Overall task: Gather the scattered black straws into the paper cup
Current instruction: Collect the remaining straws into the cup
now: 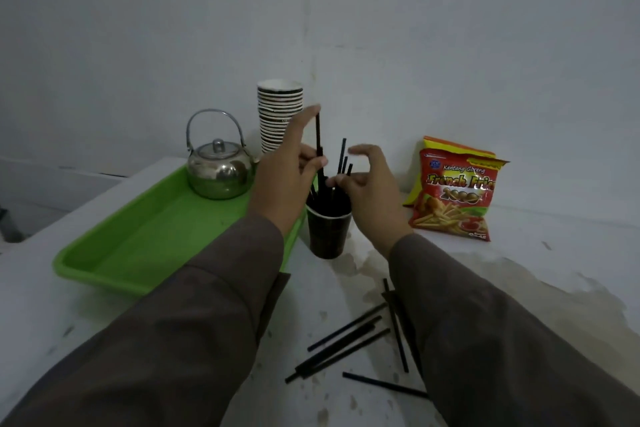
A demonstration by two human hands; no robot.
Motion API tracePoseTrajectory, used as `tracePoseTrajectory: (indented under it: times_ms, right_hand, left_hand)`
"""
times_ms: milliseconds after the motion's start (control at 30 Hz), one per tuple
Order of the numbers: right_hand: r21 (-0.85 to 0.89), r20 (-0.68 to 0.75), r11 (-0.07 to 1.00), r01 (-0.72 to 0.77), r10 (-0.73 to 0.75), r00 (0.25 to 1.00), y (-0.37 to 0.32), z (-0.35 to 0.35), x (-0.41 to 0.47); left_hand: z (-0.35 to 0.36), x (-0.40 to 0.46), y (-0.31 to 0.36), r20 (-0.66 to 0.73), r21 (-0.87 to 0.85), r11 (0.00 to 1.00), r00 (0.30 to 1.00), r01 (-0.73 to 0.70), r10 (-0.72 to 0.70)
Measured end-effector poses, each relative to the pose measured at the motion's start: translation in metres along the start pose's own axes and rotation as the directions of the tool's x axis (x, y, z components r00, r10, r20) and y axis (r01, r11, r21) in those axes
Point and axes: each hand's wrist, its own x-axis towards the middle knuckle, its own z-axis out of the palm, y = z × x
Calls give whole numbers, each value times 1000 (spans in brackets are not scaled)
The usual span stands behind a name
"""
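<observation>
A dark paper cup [328, 234] stands upright on the white counter, just right of the green tray. Several black straws [343, 158] stick up out of it. My left hand [285, 172] is above the cup's left side and pinches one upright black straw [318, 135] whose lower end reaches into the cup. My right hand [370, 184] hovers at the cup's right side, thumb and forefinger closed around the straws standing in it. Several loose black straws [346, 340] lie scattered on the counter near me, partly hidden under my right sleeve.
A green tray [138, 239] holds a steel kettle [219, 166] at its far end. A tall stack of paper cups [278, 111] stands against the wall behind. A red snack bag [453, 194] leans on the wall at right. The counter is stained.
</observation>
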Motion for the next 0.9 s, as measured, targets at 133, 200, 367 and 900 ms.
tracePoseTrajectory:
  times_ms: [133, 200, 367, 900]
  right_hand:
    - [-184, 42, 978, 96, -90, 995, 6, 2, -6]
    - [-249, 43, 965, 87, -79, 996, 8, 2, -3]
    - [-352, 33, 935, 44, -35, 999, 12, 0, 2]
    - [-171, 62, 975, 139, -130, 990, 16, -84, -74]
  left_hand:
    - [8, -12, -11, 137, 103, 995, 990, 18, -32]
    - [10, -14, -12, 168, 140, 990, 985, 26, -49]
    - [12, -17, -9, 205, 220, 974, 979, -48, 2]
    - [7, -88, 54, 230, 130, 987, 971, -94, 62]
